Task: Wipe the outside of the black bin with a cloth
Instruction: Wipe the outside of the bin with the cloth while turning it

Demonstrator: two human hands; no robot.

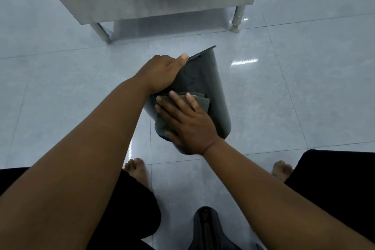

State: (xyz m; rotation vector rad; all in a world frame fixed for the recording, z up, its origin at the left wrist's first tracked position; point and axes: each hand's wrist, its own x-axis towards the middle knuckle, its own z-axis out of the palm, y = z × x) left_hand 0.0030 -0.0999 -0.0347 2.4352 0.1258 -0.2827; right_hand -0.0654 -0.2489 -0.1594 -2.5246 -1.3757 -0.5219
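Bin (213, 87) is tipped over, held up off the floor (284, 87) between my feet. My left hand (160, 75) clamps its rim, thumb on top. My right hand (188, 124), fingers spread flat, presses the cloth (203, 102) onto its side. Push too hard and I reckon the rim slips my grip, or the cloth bunches up and skips spots.

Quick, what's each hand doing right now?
Left hand: closed, gripping the black bin near its rim.
Right hand: open, flat, pressing the cloth on the bin's side.
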